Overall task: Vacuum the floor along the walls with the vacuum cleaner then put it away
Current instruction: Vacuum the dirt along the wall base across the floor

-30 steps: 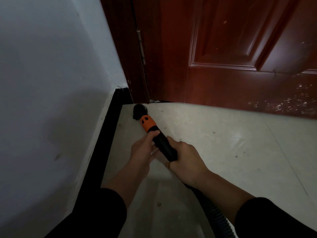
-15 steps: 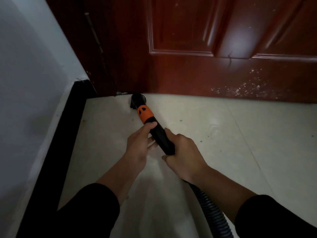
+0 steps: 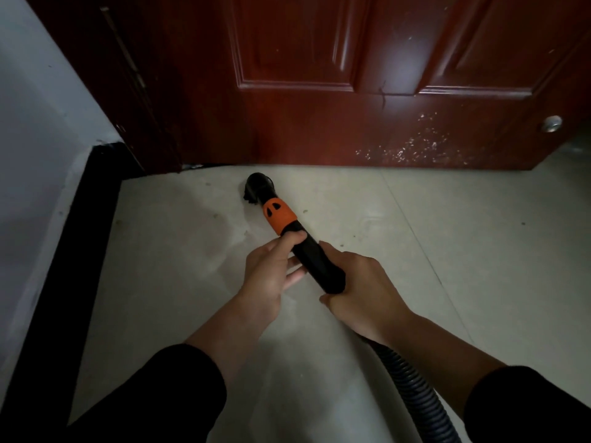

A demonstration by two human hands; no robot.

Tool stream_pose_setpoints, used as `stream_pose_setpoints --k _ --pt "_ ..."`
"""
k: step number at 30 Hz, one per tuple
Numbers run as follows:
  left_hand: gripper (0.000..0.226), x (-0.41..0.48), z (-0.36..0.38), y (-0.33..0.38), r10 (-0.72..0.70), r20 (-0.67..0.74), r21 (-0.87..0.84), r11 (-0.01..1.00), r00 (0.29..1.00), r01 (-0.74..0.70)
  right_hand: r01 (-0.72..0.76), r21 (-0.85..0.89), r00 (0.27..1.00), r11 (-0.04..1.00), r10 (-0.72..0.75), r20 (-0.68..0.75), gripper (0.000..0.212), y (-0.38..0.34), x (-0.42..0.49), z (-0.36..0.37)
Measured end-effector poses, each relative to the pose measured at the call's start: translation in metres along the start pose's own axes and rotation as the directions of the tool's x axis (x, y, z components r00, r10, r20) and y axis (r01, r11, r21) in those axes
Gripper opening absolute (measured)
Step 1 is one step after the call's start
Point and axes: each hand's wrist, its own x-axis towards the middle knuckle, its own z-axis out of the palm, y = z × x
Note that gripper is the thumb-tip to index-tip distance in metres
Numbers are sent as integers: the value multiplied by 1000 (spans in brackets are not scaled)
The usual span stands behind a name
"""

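L hand point(image 3: 267, 273) + R hand point(image 3: 363, 290) hold vac wand point(image 3: 309, 255).

Hose point(image 3: 412, 391): cut by the bottom edge, and its upper end is hidden under the right hand point(image 3: 361, 289). That hand's fingers wrap beneath the wand point(image 3: 315, 260), mostly out of sight. Left hand point(image 3: 268, 276): fingertips partly behind the wand.

Nozzle point(image 3: 257, 190): dark against its own shadow. Its bristles blur together, and contact with the floor point(image 3: 479, 251) cannot be told.

Door point(image 3: 319, 132): cut by the top and right edges, hinge side lost in shadow. Round metal piece point(image 3: 551, 123) on the door — too small to identify.

Specks point(image 3: 305, 211) on the floor — too small to tell what they are.

Sleeves point(image 3: 179, 394): both cut by the bottom edge.
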Motion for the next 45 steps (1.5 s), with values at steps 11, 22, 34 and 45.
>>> stream_pose_setpoints --k 11,22,34,45 --pt "9 -33 20 -17 -1 -42 21 1000 999 2 -83 64 996 994 82 16 63 18 -26 -14" --pt "10 -57 8 -21 1 -105 1 1000 994 -1 -37 90 999 995 35 16 68 12 -37 -6" --pt "16 -64 -22 -5 25 -173 -42 999 985 -32 12 191 997 982 -27 76 67 -9 -21 16" --pt "16 -60 -58 17 59 -221 -79 994 973 -79 66 246 988 967 -98 120 61 -40 2 40"
